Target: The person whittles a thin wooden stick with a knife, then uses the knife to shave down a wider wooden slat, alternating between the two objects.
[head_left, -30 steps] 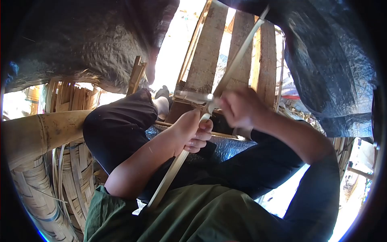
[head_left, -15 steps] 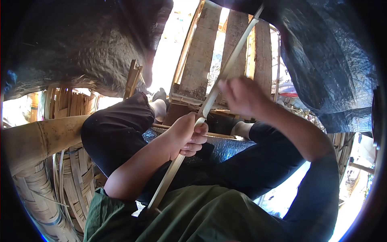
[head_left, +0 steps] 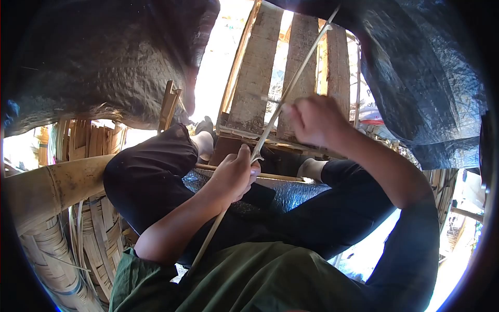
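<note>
A long, pale bamboo strip [head_left: 300, 72] slants from my lap up towards the wooden slats, its narrow edge facing me. My left hand [head_left: 233, 174] is wrapped around it near the middle, and a small curled sliver stands up just above the fingers. Higher up, my right hand [head_left: 317, 120] is closed beside the strip. A thin, blurred knife blade [head_left: 266, 98] juts out to the left of that fist, crossing near the strip; its handle is hidden in the fingers.
Wooden slats [head_left: 254, 67] stand ahead of my feet. Dark plastic sheets [head_left: 104, 57] hang on both sides. A thick bamboo pole [head_left: 67, 179] runs along the left, above woven bamboo baskets [head_left: 52, 255]. A silvery mat [head_left: 291, 195] lies between my legs.
The bamboo strip has turned, so its thin edge shows instead of its broad face. My left hand has rolled with it and shifted slightly left. The right fist stays at nearly the same place.
</note>
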Tool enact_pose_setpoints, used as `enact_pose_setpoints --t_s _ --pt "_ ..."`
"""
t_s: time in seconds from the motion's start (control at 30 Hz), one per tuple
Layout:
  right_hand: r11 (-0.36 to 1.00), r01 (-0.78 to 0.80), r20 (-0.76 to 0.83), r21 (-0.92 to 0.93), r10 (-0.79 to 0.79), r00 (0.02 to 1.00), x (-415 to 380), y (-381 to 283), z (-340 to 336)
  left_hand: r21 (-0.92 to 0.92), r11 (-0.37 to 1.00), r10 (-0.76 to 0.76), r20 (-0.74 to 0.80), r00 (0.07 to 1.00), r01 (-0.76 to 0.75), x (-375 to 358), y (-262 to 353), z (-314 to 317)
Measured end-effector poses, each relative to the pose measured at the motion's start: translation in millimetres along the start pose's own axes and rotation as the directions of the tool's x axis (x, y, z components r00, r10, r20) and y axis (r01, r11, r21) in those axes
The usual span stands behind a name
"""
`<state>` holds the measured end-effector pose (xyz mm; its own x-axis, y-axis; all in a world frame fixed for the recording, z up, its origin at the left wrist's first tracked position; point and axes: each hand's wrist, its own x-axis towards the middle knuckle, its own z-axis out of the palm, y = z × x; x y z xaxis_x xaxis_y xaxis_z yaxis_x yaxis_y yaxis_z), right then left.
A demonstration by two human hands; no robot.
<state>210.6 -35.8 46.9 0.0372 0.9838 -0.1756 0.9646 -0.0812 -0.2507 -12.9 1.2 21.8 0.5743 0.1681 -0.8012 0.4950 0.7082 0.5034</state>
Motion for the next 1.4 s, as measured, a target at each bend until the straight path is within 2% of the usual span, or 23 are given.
enact_pose_setpoints --t_s 0.03,0.1,0.13,0.17,0.23,0.27,0.33,0.37,0.43,0.47,0.5,0.53,0.6,0.77,0.9,0.93,0.97,1.1,1.23,1.27,1.3,1.37,1.4 --pt "1.000 0.001 0.001 -0.002 -0.001 1.000 0 -6 -2 -0.004 1.000 0.006 0.011 1.000 -0.006 -1 2 -1" --pt "0.987 -0.133 0.192 0.094 0.113 0.975 -5 -23 -11 0.035 0.999 0.036 -0.030 0.999 -0.035 0 -1 2" --pt "0.991 0.118 0.108 0.059 -0.124 0.986 -14 -25 2 0.075 0.996 0.063 -0.072 0.995 -0.057 0 -3 3" --pt "0.968 0.242 -0.041 0.059 -0.240 0.970 -19 -33 10 0.076 0.995 0.070 -0.073 0.995 -0.065 8 -9 1" --pt "0.999 0.040 0.252 0.029 -0.046 0.967 -8 -28 -4 0.391 0.886 0.333 -0.159 0.929 -0.251 26 -27 -7" --pt "0.999 0.033 0.257 0.035 -0.041 0.965 -3 -17 -4 0.391 0.888 0.324 -0.156 0.933 -0.243 20 -23 -3" --pt "0.996 -0.074 0.019 -0.046 0.075 0.997 6 5 -5 0.179 0.968 0.202 -0.132 0.971 -0.177 5 -7 4" --pt "0.996 -0.069 0.015 -0.049 0.069 0.997 2 -5 -6 0.178 0.967 0.208 -0.135 0.969 -0.183 5 -7 4" --pt "0.995 0.080 0.138 0.059 -0.088 0.986 -17 -37 -3 0.238 0.952 0.235 -0.164 0.958 -0.193 5 -7 4" --pt "0.987 0.153 0.121 0.058 -0.159 0.980 -24 -45 5 0.241 0.951 0.239 -0.165 0.957 -0.196 6 -7 4" --pt "0.987 0.149 0.115 0.059 -0.155 0.981 -19 -41 3 0.280 0.932 0.290 -0.202 0.935 -0.229 8 -7 3" --pt "0.998 0.050 0.124 0.038 -0.055 0.991 -11 -33 0 0.321 0.913 0.336 -0.232 0.913 -0.254 7 -9 3" --pt "0.989 -0.149 0.067 0.015 0.147 0.987 5 -11 -10 0.269 0.938 0.272 -0.181 0.945 -0.218 1 -4 3" --pt "0.980 -0.199 -0.066 0.005 0.199 0.978 12 -8 -10 0.217 0.962 0.194 -0.126 0.973 -0.163 -1 -1 1" --pt "0.991 -0.090 -0.019 0.102 0.092 0.996 3 -28 -6 0.309 0.925 0.260 -0.093 0.961 -0.220 4 -5 -2" --pt "0.989 -0.059 -0.008 0.133 0.061 0.998 1 -31 -7 0.262 0.949 0.203 -0.082 0.976 -0.176 3 -3 -3" --pt "0.990 -0.053 -0.027 0.130 0.057 0.998 0 -34 -10 0.215 0.968 0.147 -0.069 0.987 -0.130 3 -2 -5" --pt "0.990 -0.096 -0.005 0.099 0.097 0.995 1 -34 -12 0.289 0.938 0.203 -0.020 0.979 -0.189 1 8 -5" --pt "0.933 -0.223 -0.022 0.282 0.239 0.971 1 -29 2 0.364 0.904 0.241 -0.008 0.970 -0.222 6 7 0" --pt "0.900 -0.269 -0.009 0.342 0.289 0.957 2 -28 6 0.378 0.895 0.229 0.067 0.971 -0.238 11 7 -7" --pt "0.898 -0.266 -0.020 0.350 0.291 0.957 3 -27 9 0.390 0.889 0.233 0.065 0.970 -0.239 16 7 -8" --pt "0.873 -0.212 -0.063 0.439 0.265 0.962 -1 -30 12 0.346 0.895 0.321 -0.064 0.945 -0.281 17 8 -2" --pt "0.837 -0.242 -0.030 0.491 0.294 0.955 -1 -31 13 0.307 0.908 0.311 -0.033 0.950 -0.286 22 9 -9"
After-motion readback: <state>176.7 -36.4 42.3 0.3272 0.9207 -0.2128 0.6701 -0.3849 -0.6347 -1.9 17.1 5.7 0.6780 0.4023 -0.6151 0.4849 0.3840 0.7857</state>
